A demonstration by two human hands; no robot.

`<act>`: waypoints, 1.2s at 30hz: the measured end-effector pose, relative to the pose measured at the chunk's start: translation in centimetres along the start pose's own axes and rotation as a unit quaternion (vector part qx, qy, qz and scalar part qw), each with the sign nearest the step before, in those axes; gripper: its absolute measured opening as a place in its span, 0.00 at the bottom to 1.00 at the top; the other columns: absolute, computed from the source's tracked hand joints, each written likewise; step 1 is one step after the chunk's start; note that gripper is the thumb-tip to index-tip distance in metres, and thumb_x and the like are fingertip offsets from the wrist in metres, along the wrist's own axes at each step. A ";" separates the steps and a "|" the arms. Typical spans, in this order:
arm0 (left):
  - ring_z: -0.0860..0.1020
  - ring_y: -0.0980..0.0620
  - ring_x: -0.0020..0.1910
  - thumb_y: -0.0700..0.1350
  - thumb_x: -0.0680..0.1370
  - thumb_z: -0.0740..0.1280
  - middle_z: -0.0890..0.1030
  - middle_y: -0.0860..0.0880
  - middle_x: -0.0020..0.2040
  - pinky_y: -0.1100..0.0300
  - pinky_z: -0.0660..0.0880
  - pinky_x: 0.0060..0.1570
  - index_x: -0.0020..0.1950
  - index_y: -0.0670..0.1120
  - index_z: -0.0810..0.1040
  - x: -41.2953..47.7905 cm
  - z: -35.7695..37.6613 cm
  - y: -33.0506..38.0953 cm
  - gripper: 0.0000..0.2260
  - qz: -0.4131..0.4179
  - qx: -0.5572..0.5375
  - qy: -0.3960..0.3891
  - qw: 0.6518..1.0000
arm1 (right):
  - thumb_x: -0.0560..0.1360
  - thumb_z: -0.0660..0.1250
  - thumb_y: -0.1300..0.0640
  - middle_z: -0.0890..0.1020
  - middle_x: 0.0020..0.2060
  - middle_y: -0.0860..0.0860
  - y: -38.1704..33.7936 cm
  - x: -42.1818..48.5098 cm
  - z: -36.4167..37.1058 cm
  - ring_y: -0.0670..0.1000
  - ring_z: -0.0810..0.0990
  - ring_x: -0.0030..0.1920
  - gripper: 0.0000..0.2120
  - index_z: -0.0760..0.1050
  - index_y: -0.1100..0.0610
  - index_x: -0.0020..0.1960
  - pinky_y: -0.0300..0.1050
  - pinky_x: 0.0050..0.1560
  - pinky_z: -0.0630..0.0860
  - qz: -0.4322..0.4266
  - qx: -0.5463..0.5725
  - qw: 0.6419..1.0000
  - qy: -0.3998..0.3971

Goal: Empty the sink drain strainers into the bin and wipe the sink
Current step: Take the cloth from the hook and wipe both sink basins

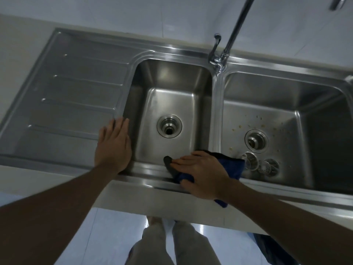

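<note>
Sink: brushed stainless steel, a single pressed unit let into a pale desk, with rounded corners and a raised rolled rim. Ribbed drainboard on the left has four long shallow grooves. Left basin is deep and rectangular with smooth walls and looks clean; left drain is an open ringed hole with nothing seated in it. Right basin is wider, its floor speckled with small pale crumbs around the right drain, which has a round metal insert with a centre knob. Two loose round perforated metal pieces lie on the right basin floor near its front wall: first strainer and second strainer, just beside each other, both tilted; cannot tell whether they touch. Chrome faucet stands on the back rim above the divider, spout running up out of view. Cloth is dark blue and soft-piled, bunched on the front rim at the left basin's right corner, one end hanging over the desk front. Right hand lies flat on the cloth, fingers extended, pressing it onto the rim. Left hand is released, palm down, fingers straight, resting on the drainboard at the left basin's edge and holding nothing. Glossy tiled floor below.
</note>
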State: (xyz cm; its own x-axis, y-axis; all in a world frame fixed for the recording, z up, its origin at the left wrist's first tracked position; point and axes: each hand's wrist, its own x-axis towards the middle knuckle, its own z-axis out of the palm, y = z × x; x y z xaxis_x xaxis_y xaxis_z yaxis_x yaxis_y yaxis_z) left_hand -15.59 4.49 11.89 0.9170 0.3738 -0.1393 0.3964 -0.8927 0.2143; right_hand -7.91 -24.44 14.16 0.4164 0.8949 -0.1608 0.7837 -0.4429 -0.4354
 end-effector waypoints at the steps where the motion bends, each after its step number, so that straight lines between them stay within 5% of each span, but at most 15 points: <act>1: 0.50 0.45 0.81 0.47 0.83 0.47 0.53 0.49 0.82 0.45 0.49 0.79 0.82 0.47 0.53 0.0 -0.2 -1.4 0.26 0.004 0.016 -0.009 1.000 | 0.76 0.60 0.44 0.77 0.68 0.44 -0.9 0.9 0.3 0.46 0.76 0.65 0.24 0.73 0.47 0.71 0.49 0.68 0.69 -0.004 -0.001 1.000 -0.006; 8: 0.46 0.49 0.82 0.47 0.85 0.46 0.48 0.49 0.83 0.45 0.49 0.79 0.83 0.46 0.46 0.1 0.2 -3.3 0.26 0.020 0.008 -0.020 1.000 | 0.81 0.53 0.38 0.68 0.75 0.44 -5.5 7.3 2.2 0.47 0.69 0.72 0.26 0.66 0.46 0.76 0.50 0.71 0.65 -0.053 -0.007 0.998 -0.025; 15: 0.48 0.45 0.82 0.47 0.84 0.49 0.50 0.46 0.83 0.44 0.49 0.79 0.82 0.43 0.48 -0.1 0.2 -2.7 0.26 0.020 0.034 -0.019 0.999 | 0.80 0.59 0.40 0.73 0.71 0.43 -0.5 0.9 1.2 0.48 0.70 0.71 0.24 0.70 0.46 0.73 0.54 0.74 0.61 -0.044 -0.048 0.998 0.011; 18: 0.47 0.44 0.82 0.51 0.85 0.46 0.49 0.47 0.83 0.43 0.48 0.79 0.82 0.44 0.48 -0.3 0.1 -1.9 0.27 0.034 0.039 -0.039 0.998 | 0.80 0.59 0.41 0.76 0.69 0.43 2.2 -1.7 0.6 0.50 0.66 0.74 0.22 0.73 0.47 0.71 0.57 0.76 0.56 0.013 -0.079 0.996 0.046; 25: 0.42 0.48 0.81 0.55 0.84 0.46 0.45 0.49 0.83 0.45 0.43 0.79 0.82 0.48 0.44 -1.9 1.8 6.0 0.28 0.092 -0.043 -0.101 0.990 | 0.80 0.57 0.43 0.54 0.80 0.47 2.0 -0.2 1.0 0.58 0.54 0.79 0.24 0.63 0.42 0.75 0.65 0.73 0.61 0.292 -0.055 0.948 0.117; 30: 0.44 0.49 0.82 0.56 0.84 0.44 0.47 0.49 0.83 0.47 0.46 0.80 0.82 0.48 0.43 -3.9 3.8 10.8 0.28 0.058 -0.058 -0.106 0.991 | 0.81 0.58 0.46 0.51 0.81 0.48 3.2 1.6 0.6 0.60 0.50 0.79 0.25 0.60 0.44 0.77 0.65 0.68 0.70 0.314 -0.023 0.938 0.142; 36: 0.41 0.52 0.81 0.59 0.82 0.42 0.44 0.51 0.83 0.48 0.45 0.79 0.82 0.50 0.41 -3.3 4.1 10.6 0.30 0.069 -0.047 -0.081 0.993 | 0.83 0.54 0.46 0.49 0.81 0.50 10.1 8.6 -4.1 0.62 0.46 0.79 0.25 0.57 0.47 0.79 0.68 0.68 0.66 0.333 0.038 0.922 0.194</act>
State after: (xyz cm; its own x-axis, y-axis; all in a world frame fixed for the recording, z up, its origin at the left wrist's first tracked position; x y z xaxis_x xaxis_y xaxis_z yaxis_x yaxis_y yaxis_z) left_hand -14.63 -7.22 10.68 0.9465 0.1975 -0.2551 0.2774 -0.9019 0.3312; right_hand 5.49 -21.41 12.03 0.9388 0.3318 -0.0926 0.2657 -0.8685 -0.4185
